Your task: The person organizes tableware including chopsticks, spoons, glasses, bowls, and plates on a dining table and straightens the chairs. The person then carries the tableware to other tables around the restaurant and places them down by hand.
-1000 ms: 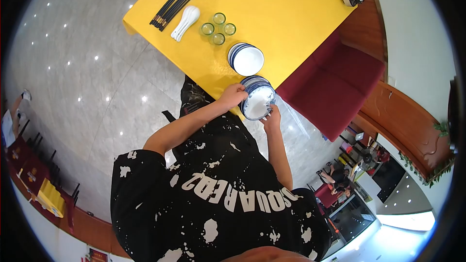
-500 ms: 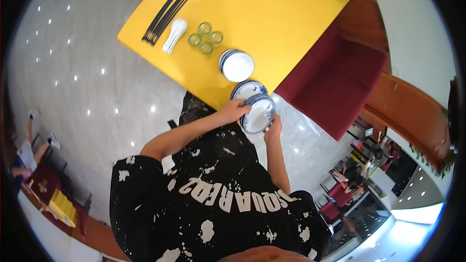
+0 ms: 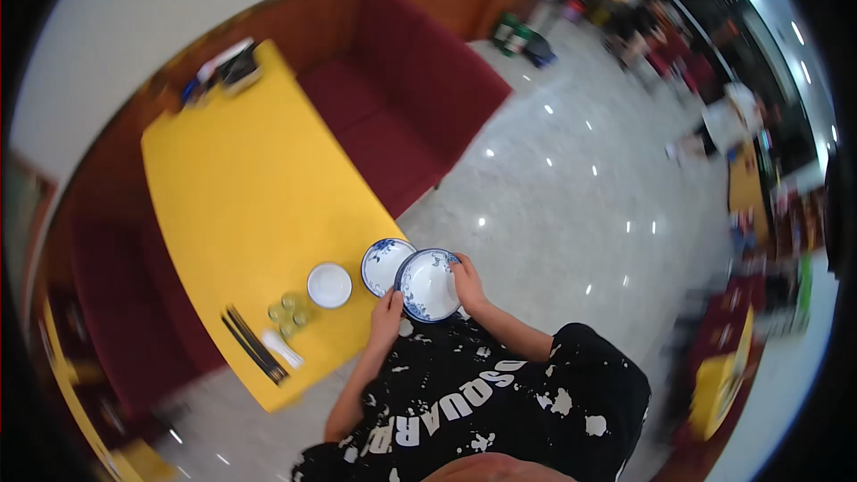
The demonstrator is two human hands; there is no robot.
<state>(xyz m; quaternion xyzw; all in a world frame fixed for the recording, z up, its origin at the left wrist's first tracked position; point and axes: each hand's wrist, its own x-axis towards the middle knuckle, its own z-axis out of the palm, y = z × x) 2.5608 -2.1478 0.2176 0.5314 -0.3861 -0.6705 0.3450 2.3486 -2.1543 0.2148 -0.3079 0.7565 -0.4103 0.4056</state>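
Between my two hands is a stack of blue-and-white plates (image 3: 428, 284), lifted at the yellow table's edge. My left hand (image 3: 386, 311) is closed on its left rim, and my right hand (image 3: 466, 282) grips the right rim, fingers partly hidden. Behind it, partly covered, another blue-patterned plate (image 3: 384, 263) rests near the table corner. To the left stand white bowls (image 3: 329, 286), several small glasses (image 3: 287, 312), white spoons (image 3: 283, 348) lying together, and a row of dark chopsticks (image 3: 253, 344).
The yellow table (image 3: 241, 187) stretches away to the upper left, with a tissue box (image 3: 237, 70) at its far end. Dark red bench seats (image 3: 393, 116) flank it. Shiny tiled floor (image 3: 553, 196) lies to the right, where a person in white (image 3: 728, 120) stands farther off.
My view has swung round to the right, so the table now lies to the left and more floor shows. Both hands still hold the plate stack, now away from the table's corner.
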